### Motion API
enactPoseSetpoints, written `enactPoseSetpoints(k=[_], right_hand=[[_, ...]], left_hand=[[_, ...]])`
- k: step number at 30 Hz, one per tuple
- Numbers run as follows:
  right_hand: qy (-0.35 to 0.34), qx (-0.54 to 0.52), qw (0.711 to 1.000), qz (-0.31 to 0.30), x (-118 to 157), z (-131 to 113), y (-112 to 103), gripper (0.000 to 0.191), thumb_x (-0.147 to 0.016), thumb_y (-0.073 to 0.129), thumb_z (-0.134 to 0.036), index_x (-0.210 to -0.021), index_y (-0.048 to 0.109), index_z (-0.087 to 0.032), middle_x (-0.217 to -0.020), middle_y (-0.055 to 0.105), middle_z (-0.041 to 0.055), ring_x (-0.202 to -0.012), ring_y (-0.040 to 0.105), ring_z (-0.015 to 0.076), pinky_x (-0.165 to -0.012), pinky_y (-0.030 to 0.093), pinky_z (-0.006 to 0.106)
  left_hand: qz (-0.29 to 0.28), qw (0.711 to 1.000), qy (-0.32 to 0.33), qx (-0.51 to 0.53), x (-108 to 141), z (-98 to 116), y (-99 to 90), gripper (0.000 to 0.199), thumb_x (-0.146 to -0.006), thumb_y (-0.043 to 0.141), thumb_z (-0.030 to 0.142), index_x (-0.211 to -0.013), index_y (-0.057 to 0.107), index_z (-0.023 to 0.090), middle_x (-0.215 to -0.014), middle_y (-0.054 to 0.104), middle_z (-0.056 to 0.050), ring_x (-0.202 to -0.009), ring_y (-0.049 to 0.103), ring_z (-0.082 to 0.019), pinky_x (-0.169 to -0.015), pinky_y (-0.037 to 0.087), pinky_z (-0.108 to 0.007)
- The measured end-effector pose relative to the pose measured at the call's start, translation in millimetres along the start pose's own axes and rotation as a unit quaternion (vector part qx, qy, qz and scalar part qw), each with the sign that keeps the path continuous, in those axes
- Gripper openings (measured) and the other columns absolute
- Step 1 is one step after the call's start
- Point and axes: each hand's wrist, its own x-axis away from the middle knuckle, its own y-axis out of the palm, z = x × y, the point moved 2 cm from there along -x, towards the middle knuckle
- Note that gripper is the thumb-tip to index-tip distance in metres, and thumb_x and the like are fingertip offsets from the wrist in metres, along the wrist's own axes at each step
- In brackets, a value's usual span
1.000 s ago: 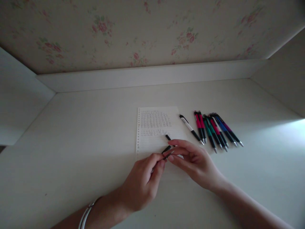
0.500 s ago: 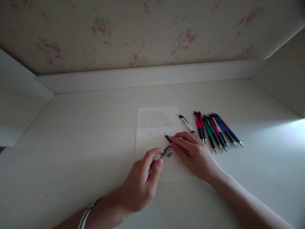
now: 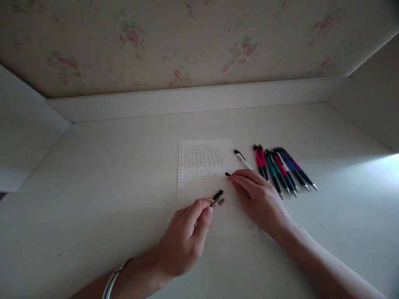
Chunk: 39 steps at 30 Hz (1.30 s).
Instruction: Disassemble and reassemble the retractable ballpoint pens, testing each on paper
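Note:
My left hand (image 3: 190,232) pinches a slim black pen (image 3: 217,197) between thumb and fingers, its dark end pointing up and to the right over the paper; the rest is inside the hand. My right hand (image 3: 254,191) is closed on a short black pen part (image 3: 227,174) that sticks out left of the fingertips. Most of that piece is hidden. On the lined sheet of paper (image 3: 199,189), just right of the black pen, lies a small dark clip-like piece (image 3: 221,202). Handwritten rows fill the upper part of the sheet.
A white and black pen (image 3: 241,158) lies by the sheet's right edge, partly behind my right hand. Farther right, several pens (image 3: 282,170) in red, green, white, blue and purple lie side by side. A raised ledge (image 3: 187,99) and flowered wall back the white desk (image 3: 109,174).
My right hand has drawn slightly up and right with the black part, away from the pen in my left hand. The left hand has barely moved.

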Motion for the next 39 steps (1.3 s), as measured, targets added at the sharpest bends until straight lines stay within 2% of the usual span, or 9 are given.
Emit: enactPoseSetpoints(k=[2,4,7,11,17,22,26,30,39], right_hand=[[0.043,-0.065,0.997,0.026,-0.8,2.1,-1.1,0.023,-0.1,0.054,-0.021,-0.105,0.076,-0.023,-0.107,0.075,0.0108,-0.095,0.073,0.0265,-0.082,0.061,0.041],[0.104,-0.158,0.981,0.034,-1.8,3.5,-3.2,0.016,-0.097,0.061,-0.025,-0.104,0.074,-0.023,-0.105,0.076,0.0089,-0.094,0.074,0.0249,-0.08,0.062,0.037],[0.166,-0.329,0.93,0.003,-2.4,0.9,-7.4,0.012,-0.088,0.074,-0.029,-0.098,0.075,-0.024,-0.097,0.078,0.0054,-0.088,0.075,0.0221,-0.079,0.063,0.034],[0.173,-0.471,0.865,-0.027,0.3,-5.5,-13.2,0.012,-0.083,0.081,-0.025,-0.095,0.078,-0.026,-0.093,0.078,0.0036,-0.085,0.073,0.0174,-0.075,0.061,0.027],[0.193,-0.542,0.818,-0.026,2.3,-8.3,-12.8,0.022,-0.081,0.084,-0.028,-0.101,0.076,-0.029,-0.093,0.077,0.003,-0.085,0.071,0.0172,-0.072,0.06,0.027],[0.215,-0.557,0.802,-0.007,-0.4,-8.7,-13.3,0.024,-0.08,0.085,-0.03,-0.101,0.075,-0.03,-0.091,0.078,0.0022,-0.082,0.071,0.0166,-0.069,0.059,0.026],[0.201,-0.571,0.796,-0.029,1.5,-11.5,-11.7,0.025,-0.084,0.082,-0.027,-0.107,0.074,-0.032,-0.094,0.078,0.0007,-0.086,0.071,0.0151,-0.073,0.058,0.025],[0.186,-0.565,0.802,-0.055,3.6,-15.1,-9.1,0.029,-0.086,0.079,-0.025,-0.113,0.072,-0.031,-0.096,0.077,0.0018,-0.088,0.071,0.0158,-0.075,0.059,0.027],[0.186,-0.56,0.806,-0.045,2.2,-16.8,-12.4,0.027,-0.086,0.08,-0.025,-0.111,0.074,-0.03,-0.093,0.077,0.0026,-0.085,0.071,0.0157,-0.073,0.059,0.026]], left_hand=[[-0.002,1.0,-0.002,0.006,-0.3,-0.4,0.4,0.027,-0.108,0.04,0.031,-0.106,0.063,0.018,-0.071,0.058,0.002,-0.06,0.053,-0.012,-0.062,0.044,-0.024],[-0.006,1.0,-0.005,0.01,-1.0,-0.5,0.6,0.027,-0.108,0.039,0.032,-0.104,0.062,0.018,-0.07,0.056,0.002,-0.06,0.052,-0.012,-0.061,0.043,-0.024],[-0.015,1.0,-0.013,0.016,-1.5,0.0,0.7,0.028,-0.108,0.039,0.032,-0.103,0.062,0.018,-0.07,0.055,0.003,-0.059,0.051,-0.012,-0.06,0.041,-0.024],[-0.014,1.0,-0.009,0.023,-0.7,1.1,0.8,0.027,-0.108,0.039,0.031,-0.102,0.062,0.018,-0.072,0.058,0.002,-0.062,0.052,-0.012,-0.06,0.041,-0.024],[-0.017,1.0,0.003,0.006,0.0,-0.4,1.5,0.025,-0.107,0.041,0.03,-0.104,0.063,0.018,-0.073,0.061,0.001,-0.059,0.05,-0.012,-0.056,0.039,-0.024],[-0.017,1.0,0.005,0.008,0.4,-0.5,0.6,0.025,-0.107,0.042,0.029,-0.102,0.063,0.018,-0.073,0.061,0.002,-0.059,0.05,-0.011,-0.056,0.039,-0.024],[-0.021,1.0,0.008,0.004,-0.2,1.3,0.4,0.023,-0.107,0.042,0.028,-0.105,0.063,0.018,-0.075,0.062,0.002,-0.06,0.051,-0.011,-0.058,0.04,-0.023],[-0.025,1.0,0.01,-0.003,-1.2,3.5,0.1,0.023,-0.107,0.042,0.028,-0.101,0.062,0.018,-0.074,0.062,0.002,-0.061,0.053,-0.011,-0.059,0.04,-0.024],[-0.03,0.999,0.026,-0.015,-0.3,3.3,1.6,0.021,-0.106,0.042,0.025,-0.105,0.062,0.018,-0.078,0.066,0.0,-0.06,0.053,-0.012,-0.059,0.041,-0.023]])
